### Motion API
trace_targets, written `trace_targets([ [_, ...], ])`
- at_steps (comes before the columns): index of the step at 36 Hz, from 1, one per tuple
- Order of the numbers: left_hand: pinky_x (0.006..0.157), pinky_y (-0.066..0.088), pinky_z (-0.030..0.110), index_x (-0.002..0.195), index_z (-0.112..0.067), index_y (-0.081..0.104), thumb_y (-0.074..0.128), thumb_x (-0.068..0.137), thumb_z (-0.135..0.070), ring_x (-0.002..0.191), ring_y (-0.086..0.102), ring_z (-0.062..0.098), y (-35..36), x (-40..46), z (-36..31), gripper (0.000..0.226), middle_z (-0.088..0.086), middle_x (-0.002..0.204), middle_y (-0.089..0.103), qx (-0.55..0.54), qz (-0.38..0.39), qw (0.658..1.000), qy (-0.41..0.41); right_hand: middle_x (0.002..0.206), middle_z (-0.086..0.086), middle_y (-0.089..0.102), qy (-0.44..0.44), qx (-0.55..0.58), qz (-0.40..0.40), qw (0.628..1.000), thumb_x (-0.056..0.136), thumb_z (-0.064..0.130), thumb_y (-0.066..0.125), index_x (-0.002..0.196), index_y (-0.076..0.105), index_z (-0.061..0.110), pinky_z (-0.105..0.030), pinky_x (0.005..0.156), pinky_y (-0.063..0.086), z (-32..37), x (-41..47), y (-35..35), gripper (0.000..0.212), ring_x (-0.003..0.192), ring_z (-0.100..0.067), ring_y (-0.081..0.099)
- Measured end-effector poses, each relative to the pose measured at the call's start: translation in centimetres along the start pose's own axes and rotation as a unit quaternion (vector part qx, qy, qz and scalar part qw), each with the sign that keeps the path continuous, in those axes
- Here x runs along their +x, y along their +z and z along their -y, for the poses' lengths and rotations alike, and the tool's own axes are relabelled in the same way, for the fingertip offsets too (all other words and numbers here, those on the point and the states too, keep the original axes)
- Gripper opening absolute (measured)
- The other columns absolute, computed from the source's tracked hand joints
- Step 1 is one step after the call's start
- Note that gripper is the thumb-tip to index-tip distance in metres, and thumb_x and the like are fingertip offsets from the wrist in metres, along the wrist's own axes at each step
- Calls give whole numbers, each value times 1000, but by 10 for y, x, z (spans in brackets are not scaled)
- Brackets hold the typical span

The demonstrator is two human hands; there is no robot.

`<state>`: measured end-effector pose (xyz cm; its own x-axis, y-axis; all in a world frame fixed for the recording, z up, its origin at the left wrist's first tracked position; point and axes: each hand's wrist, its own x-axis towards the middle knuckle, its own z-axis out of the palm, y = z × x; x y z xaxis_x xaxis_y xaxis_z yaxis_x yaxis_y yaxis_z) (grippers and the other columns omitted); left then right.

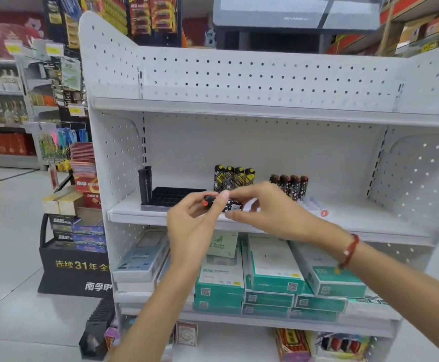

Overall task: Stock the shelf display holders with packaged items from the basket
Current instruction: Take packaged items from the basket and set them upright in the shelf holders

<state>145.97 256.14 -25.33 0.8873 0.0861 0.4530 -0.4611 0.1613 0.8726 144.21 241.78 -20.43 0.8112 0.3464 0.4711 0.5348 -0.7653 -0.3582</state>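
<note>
Black starred lighter (222, 204) pinched by left hand (192, 226) and right hand (268, 210)

I see the white pegboard shelf (265, 226) carrying a black grid holder (172, 198) at left, yellow-black lighters (234, 177) centre, and dark speckled lighters (290, 184) right.

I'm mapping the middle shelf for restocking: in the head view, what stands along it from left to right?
Black lighters → black slotted holder → yellow-and-black lighters → star-patterned lighters → clear holder.

Head view, facing shelf (265, 226) closely
</note>
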Motion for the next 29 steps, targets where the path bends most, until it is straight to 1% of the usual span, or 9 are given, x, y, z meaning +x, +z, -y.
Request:
trace_targets([
  [2, 73, 50, 12, 93, -25, 72, 73, 76, -42, 90, 66, 1, 7, 3, -1, 23, -12, 89, 72, 41, 26, 999, 22, 106, 17, 65, 4, -14, -47, 999, 85, 22, 69, 116, 68, 20, -3, 67, 41, -7, -6, -3, 30, 79, 13, 58],
  [5, 92, 45, 25, 120, -31, 58, 49, 79, -65, 112, 55, 0, 17, 8, 0, 54, -18, 116, 60, 213, 97, 969, 81, 99, 5, 72, 59, -3, -105, 993, 82, 18, 73, 106, 71, 16, -13, 74, 52, -28, -17, -21, 24, 80, 3, 65],
  [8, 111, 27, 34, 134, -31, 49, 19, 90, -62, 134, 35, 9, 24, 13, 3, 62, -10, 146, 39, 425, 202, 871, 138, 82, 10, 67, 137, 76, -173, 972, 81, 10, 73, 97, 65, 16, -9, 73, 52, -48, -29, -52, 19, 74, -5, 65],
  [10, 114, 14, 34, 134, -33, 49, 15, 96, -56, 138, 29, 12, 27, 14, 6, 56, -9, 150, 37, 515, 259, 803, 151, 87, 9, 63, 182, 126, -208, 953, 82, 14, 71, 103, 60, 18, -5, 68, 49, -65, -36, -73, 24, 80, -2, 60],
  [12, 116, 7, 34, 138, -36, 44, 15, 97, -54, 140, 25, 12, 29, 13, 8, 53, -12, 149, 37, 551, 276, 773, 149, 95, 3, 65, 226, 154, -219, 936, 83, 21, 70, 108, 61, 17, -10, 71, 48, -85, -43, -88, 27, 83, -2, 59],
  [15, 118, 4, 38, 140, -40, 40, 12, 94, -59, 143, 21, 13, 35, 12, 6, 56, -12, 151, 35, 555, 279, 772, 131, 97, 1, 67, 277, 143, -217, 925, 81, 26, 72, 109, 64, 13, -13, 70, 44, -113, -49, -99, 32, 83, -6, 60],
  [18, 115, 13, 36, 136, -43, 45, 13, 92, -63, 141, 26, 18, 44, 9, 7, 58, -10, 149, 38, 548, 270, 784, 110, 91, -5, 70, 281, 172, -203, 922, 80, 21, 74, 109, 60, 8, -17, 70, 55, -128, -50, -98, 35, 79, -17, 65],
  [23, 108, 21, 33, 134, -44, 49, 11, 93, -67, 132, 39, 19, 54, 6, 9, 61, -10, 143, 48, 580, 241, 765, 143, 86, -13, 72, 243, 122, -128, 954, 82, 13, 72, 107, 60, 10, -29, 79, 58, -138, -46, -88, 28, 83, -23, 71],
  [29, 114, 15, 33, 146, -39, 26, 17, 97, -57, 140, 22, 13, 63, 15, 19, 53, -11, 153, 26, 571, 286, 743, 200, 84, -6, 69, 224, -14, -11, 975, 90, 14, 62, 108, 54, 20, -27, 69, 57, -138, -33, -81, 21, 73, -20, 70],
])
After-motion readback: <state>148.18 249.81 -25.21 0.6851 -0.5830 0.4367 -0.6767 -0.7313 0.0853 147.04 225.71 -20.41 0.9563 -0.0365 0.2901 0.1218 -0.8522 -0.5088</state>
